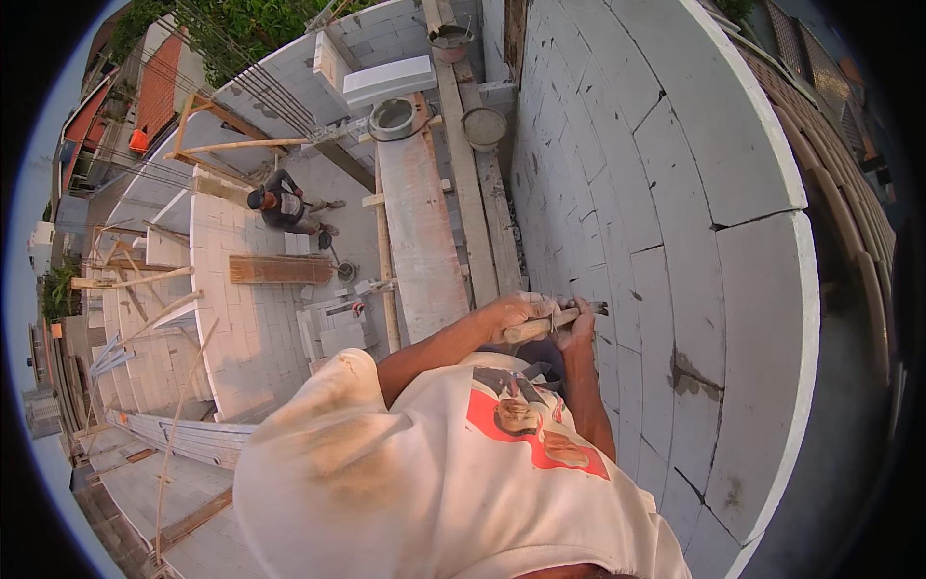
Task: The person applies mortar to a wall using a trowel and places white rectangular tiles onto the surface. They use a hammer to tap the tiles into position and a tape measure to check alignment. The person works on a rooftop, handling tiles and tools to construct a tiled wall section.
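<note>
Both my hands are together in front of my chest, close to the white block wall on my right. A short tool with a thick, pale wooden handle lies across them, its dark metal end pointing at the wall. My left hand is closed at the handle's upper side. Wrapped around the tool near its metal end is my right hand. The exact kind of tool is too small to tell.
Wooden planks and a wide board run ahead as scaffolding. A round tub and buckets stand on them. Far below on the left, another person is by a shovel. Thin rebar juts out at upper left.
</note>
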A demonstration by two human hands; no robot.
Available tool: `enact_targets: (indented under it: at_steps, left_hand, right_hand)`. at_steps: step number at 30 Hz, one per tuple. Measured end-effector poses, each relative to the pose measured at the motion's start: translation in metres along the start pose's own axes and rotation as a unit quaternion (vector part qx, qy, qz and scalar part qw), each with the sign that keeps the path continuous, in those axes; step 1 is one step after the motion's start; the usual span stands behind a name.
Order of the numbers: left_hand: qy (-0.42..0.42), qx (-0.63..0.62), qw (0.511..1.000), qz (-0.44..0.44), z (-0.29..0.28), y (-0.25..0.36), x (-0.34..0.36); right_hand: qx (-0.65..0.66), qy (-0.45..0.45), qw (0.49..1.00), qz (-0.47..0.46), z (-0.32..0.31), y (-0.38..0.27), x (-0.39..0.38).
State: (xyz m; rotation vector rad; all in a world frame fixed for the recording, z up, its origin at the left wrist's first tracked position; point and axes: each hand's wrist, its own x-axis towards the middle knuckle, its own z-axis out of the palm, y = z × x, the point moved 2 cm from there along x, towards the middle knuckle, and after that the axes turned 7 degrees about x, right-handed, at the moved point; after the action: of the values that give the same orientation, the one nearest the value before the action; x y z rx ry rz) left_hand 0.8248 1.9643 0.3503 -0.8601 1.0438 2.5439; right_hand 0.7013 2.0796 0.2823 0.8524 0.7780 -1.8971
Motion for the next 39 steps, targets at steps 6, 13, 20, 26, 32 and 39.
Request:
enact_targets:
  at_steps: [6, 13, 20, 26, 32, 39]
  left_hand:
    - [0.085, -0.207, 0.958, 0.179, -0.075, 0.038, -0.027]
    - [0.282, -0.278, 0.897, 0.195, -0.203, 0.014, -0.038]
    - [0.342, -0.307, 0.88, 0.123, -0.29, 0.018, -0.003]
    - [0.38, -0.238, 0.893, 0.021, -0.361, 0.069, 0.024]
    - [0.375, -0.234, 0.897, -0.009, -0.444, 0.048, 0.016]
    - [0.441, -0.12, 0.886, -0.08, -0.463, 0.05, 0.016]
  right_hand:
    - [-0.013, 0.015, 0.987, 0.162, -0.085, -0.103, 0.068]
    - [-0.431, 0.204, 0.87, 0.128, -0.168, -0.117, 0.053]
    - [-0.635, 0.168, 0.739, 0.153, -0.104, -0.064, 0.107]
    - [-0.69, 0.136, 0.698, 0.136, -0.003, -0.057, 0.197]
    - [-0.766, 0.041, 0.638, 0.063, 0.046, -0.062, 0.295]
    - [-0.778, 0.061, 0.624, -0.046, 0.244, -0.076, 0.342]
